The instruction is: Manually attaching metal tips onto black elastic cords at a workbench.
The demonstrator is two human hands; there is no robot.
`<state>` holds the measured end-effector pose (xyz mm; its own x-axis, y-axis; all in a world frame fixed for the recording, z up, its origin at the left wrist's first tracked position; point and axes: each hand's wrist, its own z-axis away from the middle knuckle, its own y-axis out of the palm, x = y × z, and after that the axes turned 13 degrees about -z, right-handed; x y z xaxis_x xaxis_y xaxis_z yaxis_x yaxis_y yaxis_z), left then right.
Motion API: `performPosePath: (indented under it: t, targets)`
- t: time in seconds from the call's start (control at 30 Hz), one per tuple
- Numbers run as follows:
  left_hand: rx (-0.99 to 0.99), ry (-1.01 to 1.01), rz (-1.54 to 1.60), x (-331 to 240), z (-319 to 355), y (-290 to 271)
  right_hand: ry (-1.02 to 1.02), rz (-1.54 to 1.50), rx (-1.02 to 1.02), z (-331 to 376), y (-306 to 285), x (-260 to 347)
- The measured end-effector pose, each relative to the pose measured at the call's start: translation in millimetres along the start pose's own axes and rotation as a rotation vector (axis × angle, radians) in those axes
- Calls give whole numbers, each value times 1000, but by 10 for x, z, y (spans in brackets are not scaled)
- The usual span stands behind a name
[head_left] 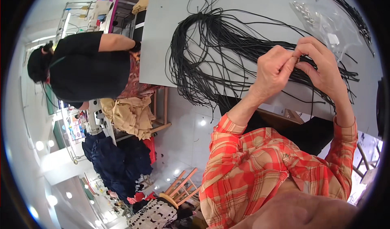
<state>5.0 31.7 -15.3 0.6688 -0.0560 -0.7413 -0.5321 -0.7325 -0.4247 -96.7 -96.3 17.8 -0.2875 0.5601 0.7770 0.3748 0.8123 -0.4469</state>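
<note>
My left hand [273, 69] and my right hand [319, 64] meet over a grey table [162, 33], fingertips pinched together on a small metal piece and a thin black cord [297, 59]. Under and around my hands lies a large bundle of black cords [203, 54], fanned out across the table and hanging over its near edge. A clear plastic bag of small silvery metal parts [321, 21] lies just beyond my right hand. My sleeves are orange plaid.
A person in a black top [87, 68] sits at the left by a sewing machine [99, 9]. Piles of tan cloth [130, 115] and dark blue cloth [113, 160] lie on a wooden stool and the floor. A wooden chair [180, 186] stands below.
</note>
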Motion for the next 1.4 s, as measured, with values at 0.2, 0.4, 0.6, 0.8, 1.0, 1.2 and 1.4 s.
performPosePath:
  t: [0.2, 0.4, 0.6, 0.8, 1.0, 1.2, 1.4]
  targets:
    - [-43, 157, -215, 52, 30, -65, 84, -46, 49, 12, 68, -9]
    - [-63, 216, -184, 92, 41, -71, -141, 214, -30, 28, 175, 2]
    - [-70, 408, -415, 142, 27, -94, -150, 262, -85, 97, 212, -95]
    - [-49, 483, -436, 162, -61, -258, -65, -21, 42, -22, 187, -91]
    - [22, 202, -122, 223, -33, -328, 135, -265, -15, 84, 53, -138]
    - [150, 129, -162, 153, -39, -239, 104, -370, -38, 55, 98, -177]
    - [164, 249, -336, 208, -55, -331, 187, -262, 17, 91, 26, -186]
